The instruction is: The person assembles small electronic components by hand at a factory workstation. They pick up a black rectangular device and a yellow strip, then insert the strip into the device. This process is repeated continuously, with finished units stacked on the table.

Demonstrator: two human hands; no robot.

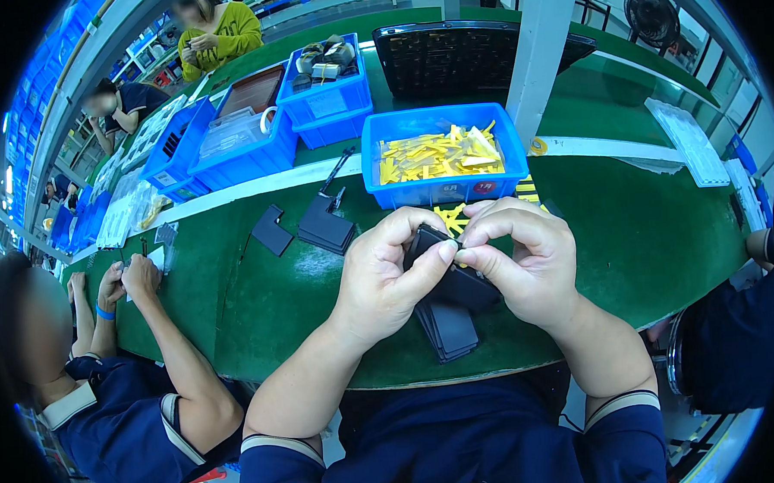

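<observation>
Part, black, sits gripped in left hand, right hand pinched narrow beside its edge.

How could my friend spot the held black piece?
Find the green table, then the fanned black plates by its near edge. At their far end, the left hand and right hand hold the black piece. Unlike the plates, it's gripped.

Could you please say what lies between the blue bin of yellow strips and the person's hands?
In the head view, loose yellow strips lie on the green table between the blue bin and the left hand and right hand.
</observation>
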